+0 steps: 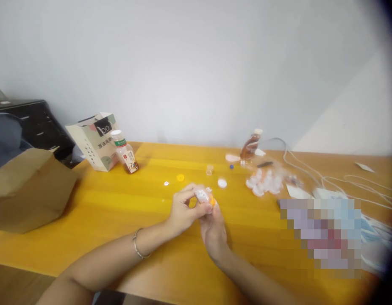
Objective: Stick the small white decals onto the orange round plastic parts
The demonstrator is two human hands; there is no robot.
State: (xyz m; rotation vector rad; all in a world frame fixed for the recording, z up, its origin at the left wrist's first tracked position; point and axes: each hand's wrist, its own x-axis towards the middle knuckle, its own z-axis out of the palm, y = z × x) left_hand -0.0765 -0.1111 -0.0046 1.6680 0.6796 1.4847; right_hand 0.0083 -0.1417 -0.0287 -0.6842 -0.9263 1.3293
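Both hands — left hand (182, 210), right hand (213, 228) — pinch a small vial (204, 197) over the yellow table (119, 203), white wall (196, 63) behind

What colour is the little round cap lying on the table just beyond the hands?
Yellow. The small round cap lies on the orange-yellow table; the head view shows it.

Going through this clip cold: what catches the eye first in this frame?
The two hands meeting at the centre: the left hand and right hand both pinch a small bottle with an orange cap above the bright yellow table. Behind, at left, stand a paper gift bag and a drink bottle; to the right lies a cluster of small white caps.
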